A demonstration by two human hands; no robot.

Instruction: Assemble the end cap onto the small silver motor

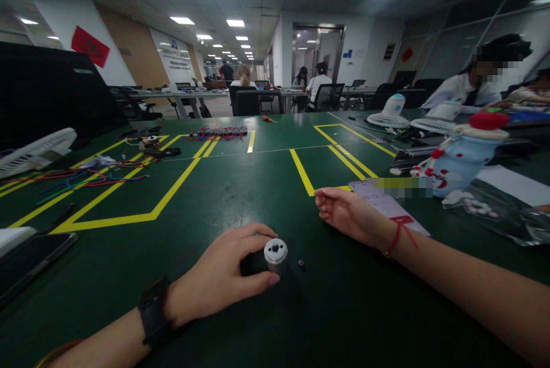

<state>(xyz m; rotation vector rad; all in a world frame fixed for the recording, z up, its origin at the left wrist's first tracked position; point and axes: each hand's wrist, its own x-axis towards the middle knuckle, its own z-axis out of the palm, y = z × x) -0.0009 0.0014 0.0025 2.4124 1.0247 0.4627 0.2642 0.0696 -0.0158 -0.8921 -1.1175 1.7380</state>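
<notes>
My left hand (223,265) curves its thumb and index finger around a silver metal cylinder (275,252), which resembles a small motor. The cylinder stands upright on the green tabletop; its top face has a dark centre and two dark holes. Just right of it lies a tiny metal ring or nut (301,263). My right hand (346,210) hovers over or rests on the table near a phone (389,204) with a lit screen. Its fingers are curled in loosely, and nothing shows between them. Part of the phone is covered by that hand and wrist.
Yellow tape lines (176,187) mark the green table. Loose wires (107,176) and a wire bundle (221,133) lie left and behind. At right stand a light-blue bottle (462,156) and white fans (393,113). A screwdriver (270,120) lies far back. A person (464,84) sits at right.
</notes>
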